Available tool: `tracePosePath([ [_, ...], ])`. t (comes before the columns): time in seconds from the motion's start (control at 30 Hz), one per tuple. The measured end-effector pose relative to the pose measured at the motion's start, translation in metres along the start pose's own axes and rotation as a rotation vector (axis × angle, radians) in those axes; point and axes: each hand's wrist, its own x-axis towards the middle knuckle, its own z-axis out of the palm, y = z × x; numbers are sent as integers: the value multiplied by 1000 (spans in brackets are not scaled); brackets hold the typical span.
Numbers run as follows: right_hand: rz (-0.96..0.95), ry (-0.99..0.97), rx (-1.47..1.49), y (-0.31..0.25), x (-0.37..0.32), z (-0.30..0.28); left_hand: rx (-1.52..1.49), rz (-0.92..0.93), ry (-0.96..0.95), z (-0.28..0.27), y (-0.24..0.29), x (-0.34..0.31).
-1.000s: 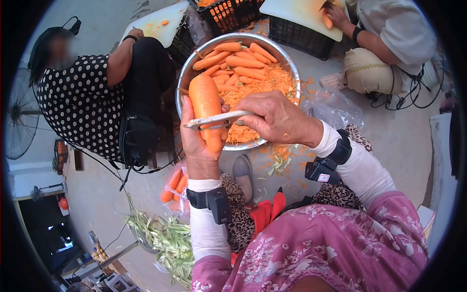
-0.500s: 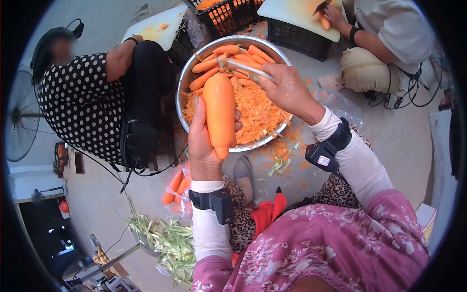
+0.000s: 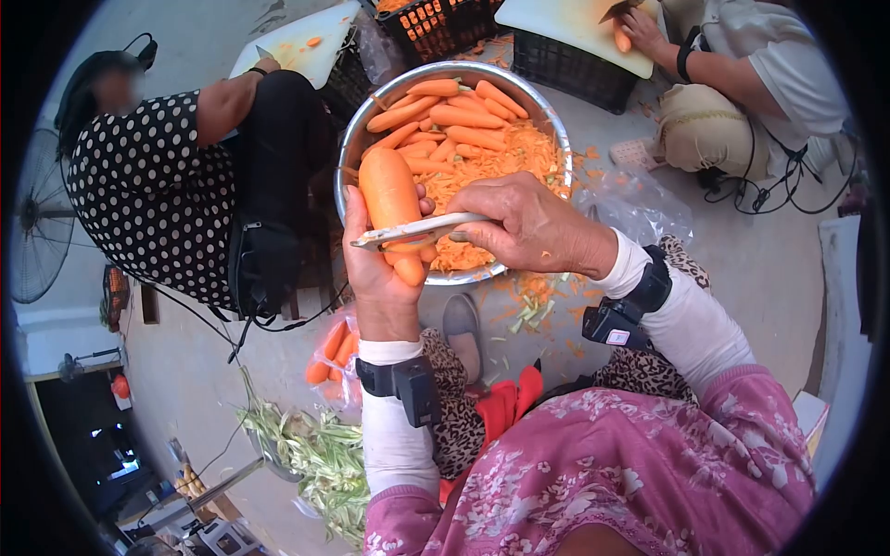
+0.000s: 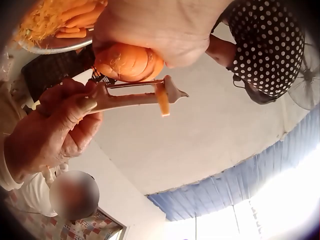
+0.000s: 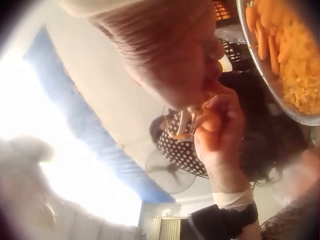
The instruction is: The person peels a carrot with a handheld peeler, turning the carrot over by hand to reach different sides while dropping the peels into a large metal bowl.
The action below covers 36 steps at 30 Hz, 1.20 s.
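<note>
A thick orange carrot (image 3: 389,190) lies along my left hand (image 3: 385,287), whose fingers curl round its far side, thumb along the near edge. My right hand (image 3: 538,227) grips the handle of a pale peeler (image 3: 426,225), and the peeler's head crosses the carrot's lower part. In the left wrist view an orange strip (image 4: 162,100) hangs through the peeler (image 4: 125,102), close beside the carrot (image 4: 129,62). Below both hands stands a metal basin (image 3: 559,130) holding whole carrots (image 3: 466,118) and orange peelings (image 3: 528,162).
A bag of carrots (image 3: 332,357) and a heap of pale green husks or leaves (image 3: 320,463) lie on the floor. Two people sit beyond, left and right, by white boards (image 3: 579,32) on black crates (image 3: 565,74). A clear plastic bag (image 3: 640,204) lies right of the basin.
Half a second ago the peeler was beyond the carrot's far end; my right hand has since brought it back toward me over the lower part. The left hand and carrot have shifted slightly left.
</note>
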Motion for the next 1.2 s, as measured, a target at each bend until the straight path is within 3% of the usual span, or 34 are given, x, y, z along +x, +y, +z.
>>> tracePosePath([
  [0.2, -54, 112, -79, 5, 2, -1, -23, -55, -36, 3, 1, -1],
  [0.27, 96, 176, -155, 9, 8, -15, -11, -78, -77, 6, -3, -4],
  [0.33, 87, 217, -127, 21, 11, -20, -1, -97, -118, 6, -5, -6],
  [0.4, 208, 225, -385, 39, 8, -17, 148, -149, -156, 6, -4, -8],
  [0.43, 303, 218, -302, 45, 5, -14, 120, -178, -197, 10, -5, -12],
  [0.57, 249, 306, -288, 44, 10, -7, 113, -106, -205, 12, -7, -13],
  [0.63, 406, 356, -82, 26, 13, -12, 80, -62, -108, 10, -4, -9],
  [0.77, 351, 303, -1, 30, 10, -9, 6, -18, -35, 5, 2, -6],
  [0.87, 187, 294, 155, 16, 12, -9, 49, -28, -98, 3, 5, -5],
  [0.93, 148, 75, 82, 2, 11, -15, 40, -15, -21, 5, 4, -2],
  [1.03, 96, -65, 10, 7, 7, -10, 30, -5, 83, 11, 1, 1],
  [1.1, 81, -46, 37, 2, 6, -11, 25, 1, 116, 10, -1, 1],
  [1.2, 31, 15, 24, 5, 5, -8, 78, -38, 17, 2, 2, 0],
])
